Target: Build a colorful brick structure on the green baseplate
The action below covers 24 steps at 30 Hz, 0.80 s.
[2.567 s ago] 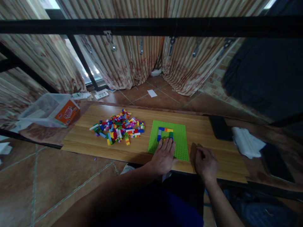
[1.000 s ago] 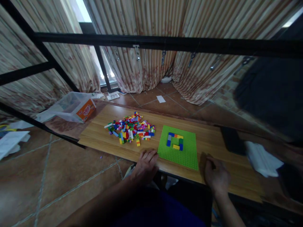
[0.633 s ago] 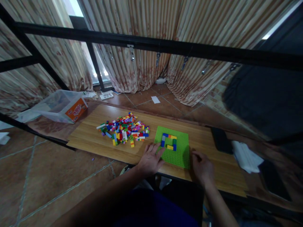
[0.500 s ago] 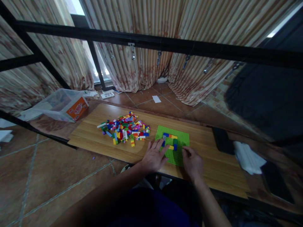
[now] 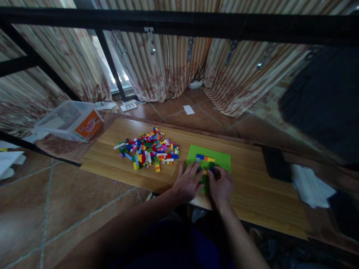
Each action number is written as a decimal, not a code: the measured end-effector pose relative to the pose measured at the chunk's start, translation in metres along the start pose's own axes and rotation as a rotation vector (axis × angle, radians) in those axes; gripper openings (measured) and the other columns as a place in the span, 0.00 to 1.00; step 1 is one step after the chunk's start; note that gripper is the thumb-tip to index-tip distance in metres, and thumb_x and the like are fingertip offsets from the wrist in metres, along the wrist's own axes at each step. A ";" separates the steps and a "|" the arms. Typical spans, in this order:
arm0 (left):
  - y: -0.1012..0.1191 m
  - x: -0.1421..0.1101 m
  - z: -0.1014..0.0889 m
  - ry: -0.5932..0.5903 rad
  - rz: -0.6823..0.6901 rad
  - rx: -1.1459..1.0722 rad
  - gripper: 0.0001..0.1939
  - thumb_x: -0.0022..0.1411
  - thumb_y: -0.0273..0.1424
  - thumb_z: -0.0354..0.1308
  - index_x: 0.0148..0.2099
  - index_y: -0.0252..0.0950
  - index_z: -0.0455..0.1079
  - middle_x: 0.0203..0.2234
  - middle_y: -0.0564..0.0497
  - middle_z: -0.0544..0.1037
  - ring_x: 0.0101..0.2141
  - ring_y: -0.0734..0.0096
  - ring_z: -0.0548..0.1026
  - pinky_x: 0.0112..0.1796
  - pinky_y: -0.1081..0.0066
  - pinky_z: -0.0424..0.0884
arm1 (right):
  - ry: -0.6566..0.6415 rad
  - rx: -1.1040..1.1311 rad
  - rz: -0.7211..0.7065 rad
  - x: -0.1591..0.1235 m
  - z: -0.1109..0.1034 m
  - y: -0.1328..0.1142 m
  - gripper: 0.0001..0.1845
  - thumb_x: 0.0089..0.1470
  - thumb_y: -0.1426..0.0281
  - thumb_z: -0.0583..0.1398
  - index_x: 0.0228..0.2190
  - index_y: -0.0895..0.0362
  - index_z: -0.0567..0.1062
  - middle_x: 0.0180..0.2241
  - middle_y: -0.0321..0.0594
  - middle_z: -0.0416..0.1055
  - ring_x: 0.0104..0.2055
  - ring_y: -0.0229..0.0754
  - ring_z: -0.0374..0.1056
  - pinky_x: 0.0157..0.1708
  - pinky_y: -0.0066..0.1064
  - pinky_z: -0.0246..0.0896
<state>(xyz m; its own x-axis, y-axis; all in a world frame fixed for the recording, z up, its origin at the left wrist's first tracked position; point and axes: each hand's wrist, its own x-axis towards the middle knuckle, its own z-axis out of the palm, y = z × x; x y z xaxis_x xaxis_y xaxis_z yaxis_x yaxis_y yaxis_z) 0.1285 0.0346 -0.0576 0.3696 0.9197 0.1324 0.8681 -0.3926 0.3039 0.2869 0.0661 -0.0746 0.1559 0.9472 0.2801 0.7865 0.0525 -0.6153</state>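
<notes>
A green baseplate (image 5: 224, 161) lies on the wooden board in front of me, with a small rectangular outline of toy building bricks (image 5: 206, 158) on it in blue, orange, yellow and green. My left hand (image 5: 187, 184) rests over the plate's near left part, its fingers stretched out and touching the left side of the outline. At the near right corner, my right hand (image 5: 221, 185) has thumb and fingers closed around a dark blue brick (image 5: 212, 170) of the outline. My fingers partly cover the outline's near side.
A loose heap of colourful bricks (image 5: 148, 147) lies left of the plate. Beyond the board's left end stands a clear plastic box (image 5: 64, 119) with an orange label. A black phone-like slab (image 5: 276, 164) and white tissue-like material (image 5: 311, 186) are at the right. A black rail (image 5: 179, 24) crosses above.
My right hand has moved left from the plate's right edge onto the brick outline. My left hand stays on the outline's left side. The view has tilted down slightly.
</notes>
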 end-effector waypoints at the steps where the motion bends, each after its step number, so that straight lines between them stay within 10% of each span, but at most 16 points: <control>1: 0.000 0.001 -0.001 -0.007 0.010 0.005 0.27 0.67 0.42 0.50 0.64 0.37 0.61 0.66 0.37 0.58 0.64 0.50 0.57 0.61 0.38 0.50 | 0.000 -0.006 -0.002 0.000 0.000 0.000 0.26 0.56 0.51 0.54 0.42 0.60 0.76 0.38 0.50 0.75 0.43 0.51 0.67 0.47 0.43 0.59; 24: -0.004 -0.004 0.004 0.042 -0.007 -0.120 0.31 0.66 0.43 0.50 0.66 0.33 0.57 0.66 0.36 0.57 0.64 0.50 0.56 0.61 0.43 0.51 | -0.019 0.233 0.082 -0.001 -0.014 0.009 0.26 0.60 0.55 0.47 0.42 0.59 0.77 0.44 0.51 0.76 0.46 0.49 0.70 0.50 0.42 0.61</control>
<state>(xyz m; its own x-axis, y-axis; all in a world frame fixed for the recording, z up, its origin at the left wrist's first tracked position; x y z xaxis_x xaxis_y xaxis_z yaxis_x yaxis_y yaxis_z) 0.1249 0.0329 -0.0629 0.3470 0.9225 0.1690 0.8238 -0.3859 0.4152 0.3021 0.0618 -0.0702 0.2003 0.9570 0.2100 0.6120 0.0451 -0.7895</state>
